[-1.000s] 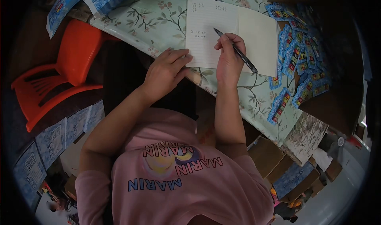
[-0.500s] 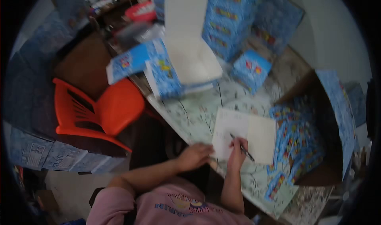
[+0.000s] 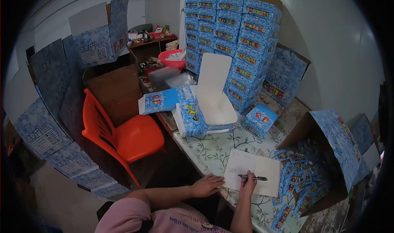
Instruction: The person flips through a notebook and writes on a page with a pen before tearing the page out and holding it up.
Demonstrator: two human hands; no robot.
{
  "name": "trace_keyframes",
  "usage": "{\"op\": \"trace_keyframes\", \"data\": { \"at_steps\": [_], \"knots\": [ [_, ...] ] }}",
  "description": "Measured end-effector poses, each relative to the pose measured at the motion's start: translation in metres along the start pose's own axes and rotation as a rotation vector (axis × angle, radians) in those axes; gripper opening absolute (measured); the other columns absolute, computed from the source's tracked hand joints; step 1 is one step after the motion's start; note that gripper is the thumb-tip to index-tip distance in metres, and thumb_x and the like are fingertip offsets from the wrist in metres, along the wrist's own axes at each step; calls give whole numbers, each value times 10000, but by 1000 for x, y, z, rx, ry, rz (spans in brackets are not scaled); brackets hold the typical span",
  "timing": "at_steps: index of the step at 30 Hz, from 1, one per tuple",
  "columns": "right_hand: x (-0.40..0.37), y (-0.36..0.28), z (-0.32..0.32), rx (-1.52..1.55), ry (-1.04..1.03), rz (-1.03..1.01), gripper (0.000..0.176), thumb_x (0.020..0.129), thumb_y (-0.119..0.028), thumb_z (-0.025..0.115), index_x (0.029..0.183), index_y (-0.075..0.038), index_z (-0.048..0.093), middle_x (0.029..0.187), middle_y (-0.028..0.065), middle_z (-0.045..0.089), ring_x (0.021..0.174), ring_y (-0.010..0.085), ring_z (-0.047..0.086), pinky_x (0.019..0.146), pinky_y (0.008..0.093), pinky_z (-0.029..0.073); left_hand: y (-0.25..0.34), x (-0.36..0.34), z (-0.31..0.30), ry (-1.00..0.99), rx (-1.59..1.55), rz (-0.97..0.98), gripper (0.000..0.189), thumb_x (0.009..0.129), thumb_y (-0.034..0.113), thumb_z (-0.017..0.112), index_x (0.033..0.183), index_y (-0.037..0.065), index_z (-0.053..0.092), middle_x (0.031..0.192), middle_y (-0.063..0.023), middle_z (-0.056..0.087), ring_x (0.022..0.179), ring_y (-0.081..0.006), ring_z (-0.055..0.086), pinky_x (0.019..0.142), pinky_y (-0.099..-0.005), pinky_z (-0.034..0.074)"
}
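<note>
An open notebook [image 3: 269, 171] lies on the flowered tablecloth, with a few lines of handwriting on its left page. Over that page, my right hand [image 3: 247, 186] is closed around a black pen [image 3: 261, 178], its tip at or just above the paper. My left hand [image 3: 207, 186] rests flat at the table edge beside the notebook's lower left corner, fingers stretched out and holding nothing. Right of the notebook, a tipped carton [image 3: 337, 140] spills many small blue packets [image 3: 301, 177] onto the cloth; some lie against the page's edge.
Behind the notebook stand an open white-lined box [image 3: 213, 74] and a closed blue box [image 3: 260, 120]. Tall stacks of blue boxes [image 3: 246, 60] rise at the back. An orange chair [image 3: 137, 138] is at the left, near large printed cartons [image 3: 41, 130]. A red basin [image 3: 172, 62] sits farther back.
My view has tilted up and turned, bringing the full box stacks and back wall into sight. The picture is sharper. Both hands keep their places at the notebook, the pen still held.
</note>
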State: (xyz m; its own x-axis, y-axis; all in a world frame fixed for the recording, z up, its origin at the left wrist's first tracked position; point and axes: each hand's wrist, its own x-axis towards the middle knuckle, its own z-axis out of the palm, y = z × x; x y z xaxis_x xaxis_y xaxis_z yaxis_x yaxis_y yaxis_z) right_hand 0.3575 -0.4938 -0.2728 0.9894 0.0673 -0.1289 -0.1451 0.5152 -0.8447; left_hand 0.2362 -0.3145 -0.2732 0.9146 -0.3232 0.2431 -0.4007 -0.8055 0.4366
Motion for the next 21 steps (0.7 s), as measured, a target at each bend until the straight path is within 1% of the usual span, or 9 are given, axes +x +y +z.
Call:
{"op": "trace_keyframes", "data": {
  "at_steps": [1, 4, 7, 11, 13, 14, 16, 19, 21],
  "knots": [
    [2, 1, -3, 66, -31, -14, 208, 871, -142, 596, 715, -106, 464, 549, -17, 436, 408, 73, 404, 490, 236, 464, 0, -1, 0, 9, 4, 3, 451, 878, 254, 555, 1284, 76, 472, 1362, -118, 445, 1262, -265, 421, 1052, -468, 315],
    [3, -2, -2, 223, 65, 28, 201, 879, -165, 596, 725, -108, 478, 558, -16, 454, 409, 71, 411, 582, 276, 516, 1, -2, -1, 9, 55, 10, 470, 872, 231, 575, 1304, 86, 460, 1375, -99, 434, 1267, -251, 417, 1050, -469, 317],
    [9, 2, -11, 194, 45, 52, 186, 885, -190, 603, 750, -111, 502, 590, -25, 477, 435, 67, 435, 652, 313, 522, -1, -1, 0, 19, 58, 28, 474, 868, 226, 581, 1304, 85, 460, 1368, -106, 442, 1263, -256, 423, 1043, -470, 322],
    [19, -5, -20, 311, 108, 196, 152, 880, -204, 625, 801, -101, 545, 628, -20, 478, 501, 69, 451, 621, 320, 517, -1, -3, -3, 49, 70, 45, 450, 858, 219, 584, 1268, 63, 483, 1321, -135, 478, 1227, -286, 447, 1030, -476, 332],
    [13, -27, -21, 202, 114, 80, 159, 883, -227, 627, 821, -96, 559, 635, -18, 495, 500, 77, 450, 629, 281, 497, 1, -1, -5, 56, 72, 47, 443, 853, 207, 590, 1260, 65, 489, 1312, -138, 485, 1225, -288, 448, 1029, -479, 331],
    [22, -27, -41, 131, 1, 10, 177, 885, -241, 627, 885, -68, 586, 692, -1, 540, 540, 84, 478, 636, 266, 491, 1, 0, -5, 68, 59, 49, 443, 849, 202, 594, 1258, 65, 491, 1313, -136, 485, 1225, -287, 448, 1030, -478, 329],
    [14, -44, -30, -55, 46, -213, 217, 907, -252, 598, 982, -49, 609, 797, 11, 578, 664, 76, 545, 702, 276, 474, 2, -2, -2, 77, 36, 39, 444, 842, 193, 601, 1255, 66, 494, 1313, -130, 485, 1227, -286, 445, 1033, -479, 327],
    [11, -41, -26, -276, 62, -192, 250, 914, -219, 587, 1057, -15, 605, 891, 30, 599, 784, 96, 556, 735, 252, 459, -1, 0, -3, 81, 27, 32, 450, 838, 192, 608, 1255, 68, 494, 1313, -125, 486, 1229, -284, 442, 1035, -481, 325],
    [9, -23, -30, -720, 3, -351, 225, 917, -184, 580, 1075, -25, 608, 909, 22, 607, 813, 90, 546, 774, 225, 436, 3, 2, -6, 104, 42, 28, 420, 820, 191, 629, 1211, 68, 534, 1299, -109, 501, 1194, -283, 468, 1009, -459, 354]
  ]
}}
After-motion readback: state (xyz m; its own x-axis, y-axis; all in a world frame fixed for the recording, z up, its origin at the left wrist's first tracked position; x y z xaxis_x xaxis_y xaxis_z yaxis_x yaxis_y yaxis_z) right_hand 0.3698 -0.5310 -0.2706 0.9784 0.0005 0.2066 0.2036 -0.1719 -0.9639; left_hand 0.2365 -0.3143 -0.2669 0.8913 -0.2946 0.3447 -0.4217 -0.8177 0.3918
